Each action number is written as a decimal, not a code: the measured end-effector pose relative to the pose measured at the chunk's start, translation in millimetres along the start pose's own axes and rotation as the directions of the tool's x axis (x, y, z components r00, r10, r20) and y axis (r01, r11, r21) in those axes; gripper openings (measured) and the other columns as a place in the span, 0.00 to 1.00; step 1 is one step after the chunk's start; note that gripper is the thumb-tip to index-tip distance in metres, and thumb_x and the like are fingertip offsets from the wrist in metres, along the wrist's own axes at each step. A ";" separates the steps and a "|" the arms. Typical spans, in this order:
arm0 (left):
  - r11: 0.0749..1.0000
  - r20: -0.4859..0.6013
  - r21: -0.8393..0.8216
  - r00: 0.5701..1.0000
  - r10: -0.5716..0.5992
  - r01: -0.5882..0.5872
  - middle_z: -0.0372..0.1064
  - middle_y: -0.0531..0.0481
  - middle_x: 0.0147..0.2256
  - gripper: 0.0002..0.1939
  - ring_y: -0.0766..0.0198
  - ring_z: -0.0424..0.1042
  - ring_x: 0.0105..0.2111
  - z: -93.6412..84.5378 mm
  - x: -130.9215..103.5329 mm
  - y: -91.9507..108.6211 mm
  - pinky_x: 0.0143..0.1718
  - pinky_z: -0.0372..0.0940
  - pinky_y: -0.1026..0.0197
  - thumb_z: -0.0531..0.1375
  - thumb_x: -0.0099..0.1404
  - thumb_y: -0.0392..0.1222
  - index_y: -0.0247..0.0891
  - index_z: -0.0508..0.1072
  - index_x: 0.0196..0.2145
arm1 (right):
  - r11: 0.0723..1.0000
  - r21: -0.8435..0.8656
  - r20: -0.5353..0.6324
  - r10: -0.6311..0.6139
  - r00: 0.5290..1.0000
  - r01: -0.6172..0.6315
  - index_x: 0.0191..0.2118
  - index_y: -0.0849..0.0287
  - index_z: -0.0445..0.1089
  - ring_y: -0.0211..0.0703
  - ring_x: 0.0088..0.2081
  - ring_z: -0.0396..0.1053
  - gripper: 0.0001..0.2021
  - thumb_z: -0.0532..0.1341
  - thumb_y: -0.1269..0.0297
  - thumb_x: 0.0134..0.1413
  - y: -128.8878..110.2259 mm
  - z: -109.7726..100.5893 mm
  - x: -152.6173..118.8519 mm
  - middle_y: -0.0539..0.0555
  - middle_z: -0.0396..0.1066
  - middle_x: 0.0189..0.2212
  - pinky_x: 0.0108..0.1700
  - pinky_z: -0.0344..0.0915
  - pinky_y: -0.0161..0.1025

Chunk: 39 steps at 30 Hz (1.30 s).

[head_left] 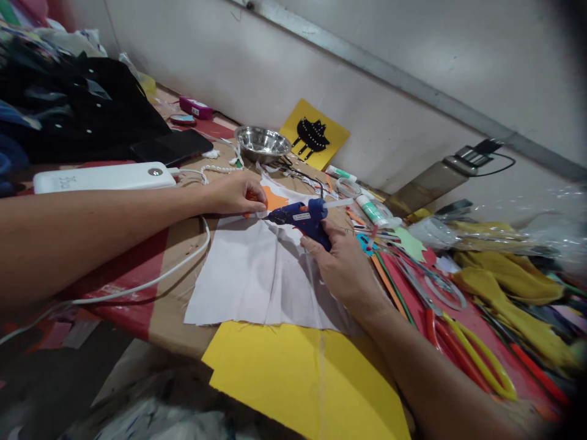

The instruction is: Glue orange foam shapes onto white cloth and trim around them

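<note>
My right hand (342, 263) is wrapped round the handle of a blue glue gun (298, 215), a clear glue stick poking out of its back. The gun's nozzle points left, close to the fingertips of my left hand (239, 192). Those fingers are pinched together beside an orange cutout (276, 198); a small whitish bit shows at their tips, too small to name. Under both hands lies a creased white cloth (243, 275) with frayed edges. A yellow sheet (298, 373) sticks out beneath the cloth, towards me.
A white power bank (101, 177) with a cable lies left, beside a black phone (174, 146). Behind stands a steel bowl (262, 143); a yellow card (316, 131) with a black shape leans on the wall. Right are glue tubes (370, 211), scissors (481, 354) and a bottle (431, 183).
</note>
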<state>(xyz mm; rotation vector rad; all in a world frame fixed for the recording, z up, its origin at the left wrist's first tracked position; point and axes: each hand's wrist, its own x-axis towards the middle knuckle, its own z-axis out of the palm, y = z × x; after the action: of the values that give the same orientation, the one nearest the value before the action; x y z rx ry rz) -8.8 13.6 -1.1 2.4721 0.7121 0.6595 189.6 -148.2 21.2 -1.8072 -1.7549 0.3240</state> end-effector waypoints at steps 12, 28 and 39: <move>1.000 0.022 0.011 0.999 0.026 -0.026 0.77 0.50 0.33 0.11 0.66 0.72 0.32 1.7 0.5 -3.2 0.36 0.63 0.67 0.60 0.58 0.45 0.37 0.80 0.29 | 0.998 -0.060 -0.020 -0.012 1.000 0.011 0.48 0.64 0.72 0.57 0.43 0.71 0.20 0.56 0.58 0.54 -1.2 4.3 6.0 0.65 0.75 0.42 0.44 0.64 0.49; 0.999 0.046 -0.022 0.998 0.034 -0.033 0.78 0.50 0.36 0.11 0.66 0.73 0.35 -0.1 0.2 -1.0 0.39 0.63 0.66 0.62 0.57 0.46 0.37 0.79 0.30 | 0.999 -0.031 0.003 0.009 1.000 -0.009 0.46 0.62 0.73 0.56 0.44 0.71 0.18 0.57 0.57 0.54 -1.2 -0.4 1.6 0.63 0.76 0.44 0.47 0.64 0.51; 0.998 0.051 -0.065 0.999 0.019 -0.016 0.77 0.50 0.38 0.11 0.64 0.73 0.38 -3.6 -0.6 2.4 0.42 0.64 0.65 0.58 0.57 0.36 0.37 0.80 0.34 | 0.999 -0.034 -0.015 -0.008 1.000 0.008 0.44 0.62 0.74 0.56 0.43 0.72 0.18 0.57 0.57 0.53 1.4 0.6 -1.1 0.63 0.76 0.42 0.46 0.65 0.51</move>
<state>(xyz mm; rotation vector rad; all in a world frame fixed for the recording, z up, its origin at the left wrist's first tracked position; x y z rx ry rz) -10.4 12.5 2.9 2.4293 0.6405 0.6131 190.3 -149.1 19.7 -1.8211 -1.7665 0.2784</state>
